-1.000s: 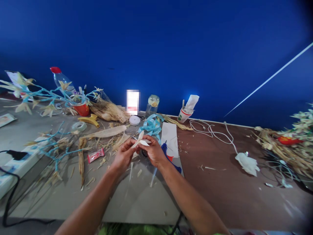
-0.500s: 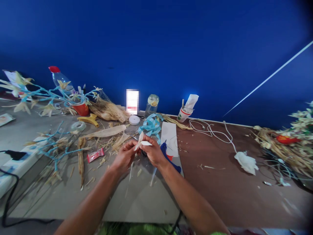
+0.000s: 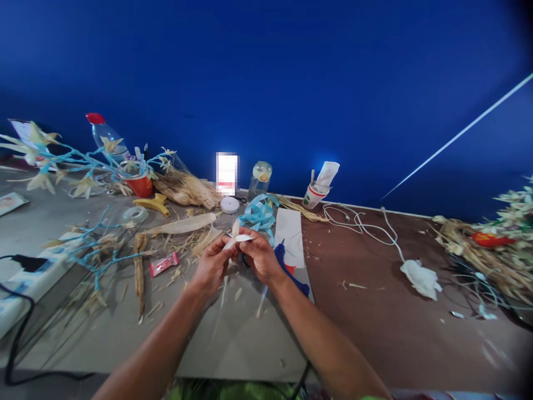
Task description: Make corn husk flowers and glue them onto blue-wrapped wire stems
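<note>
My left hand [image 3: 211, 265] and my right hand [image 3: 261, 256] meet over the middle of the table, both pinched on a small pale husk petal piece [image 3: 237, 238]. The petals stick up and sideways between my fingertips. Just behind my hands lies a curl of light blue ribbon [image 3: 259, 212]. A blue glue gun [image 3: 287, 266] rests under my right wrist, next to a white paper sheet [image 3: 289, 229].
Dry husk strips [image 3: 183, 224], a pink candy wrapper [image 3: 163, 263], a tape roll [image 3: 134, 214] and blue-wrapped twigs [image 3: 94, 250] litter the left. A jar [image 3: 259, 179], paper cup [image 3: 316, 191], white cable [image 3: 362, 222] and crumpled tissue [image 3: 421, 278] sit behind and right. A straw flower heap [image 3: 491, 250] fills the far right.
My fingers have turned the husk piece, so its petals lie lower and flatter between my fingertips. Both hands stay in the same spot.
</note>
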Action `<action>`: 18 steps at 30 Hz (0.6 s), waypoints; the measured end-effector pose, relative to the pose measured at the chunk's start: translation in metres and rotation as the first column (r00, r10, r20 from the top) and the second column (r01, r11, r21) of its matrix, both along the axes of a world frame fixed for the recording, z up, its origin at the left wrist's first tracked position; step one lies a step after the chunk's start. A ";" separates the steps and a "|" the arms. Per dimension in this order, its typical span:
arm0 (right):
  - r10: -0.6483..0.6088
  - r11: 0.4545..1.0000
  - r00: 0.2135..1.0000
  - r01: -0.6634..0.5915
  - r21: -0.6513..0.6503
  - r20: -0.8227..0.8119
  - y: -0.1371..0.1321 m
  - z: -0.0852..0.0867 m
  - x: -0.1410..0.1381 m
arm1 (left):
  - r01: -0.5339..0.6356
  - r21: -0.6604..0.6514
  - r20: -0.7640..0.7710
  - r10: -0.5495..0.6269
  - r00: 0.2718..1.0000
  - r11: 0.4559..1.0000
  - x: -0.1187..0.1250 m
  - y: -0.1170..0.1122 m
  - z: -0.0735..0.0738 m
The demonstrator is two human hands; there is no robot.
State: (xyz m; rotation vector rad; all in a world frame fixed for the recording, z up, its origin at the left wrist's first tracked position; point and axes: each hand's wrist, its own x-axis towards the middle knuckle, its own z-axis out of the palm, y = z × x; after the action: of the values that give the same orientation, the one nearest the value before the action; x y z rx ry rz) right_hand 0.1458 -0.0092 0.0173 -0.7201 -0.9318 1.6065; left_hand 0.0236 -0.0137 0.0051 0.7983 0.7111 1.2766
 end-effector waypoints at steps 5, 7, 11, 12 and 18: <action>-0.066 0.998 0.997 0.065 -0.022 -0.033 0.003 -0.009 -0.001 | -0.041 0.007 0.048 0.040 0.998 0.999 0.000 0.002 -0.002; -0.073 0.997 0.997 0.073 0.007 -0.040 0.003 -0.009 -0.003 | -0.041 0.022 0.054 0.039 0.998 0.999 0.001 0.002 -0.001; -0.074 0.996 0.994 0.078 0.036 -0.083 0.001 -0.007 -0.006 | -0.053 0.044 0.028 0.052 0.998 0.998 0.001 0.002 -0.002; -0.086 0.996 0.992 0.089 0.026 -0.095 0.000 -0.006 -0.006 | -0.054 0.047 0.011 0.054 0.998 0.997 0.001 0.002 -0.003; -0.147 0.989 0.981 0.146 -0.018 -0.124 0.000 -0.009 -0.007 | -0.027 0.056 -0.060 0.030 0.998 0.998 0.001 0.002 -0.006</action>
State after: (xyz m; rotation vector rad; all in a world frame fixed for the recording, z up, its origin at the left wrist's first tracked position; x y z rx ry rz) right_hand 0.1390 -0.0088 0.0087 -0.6709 -0.7640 1.5079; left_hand 0.0245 -0.0121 -0.0013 0.8777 0.7411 1.3067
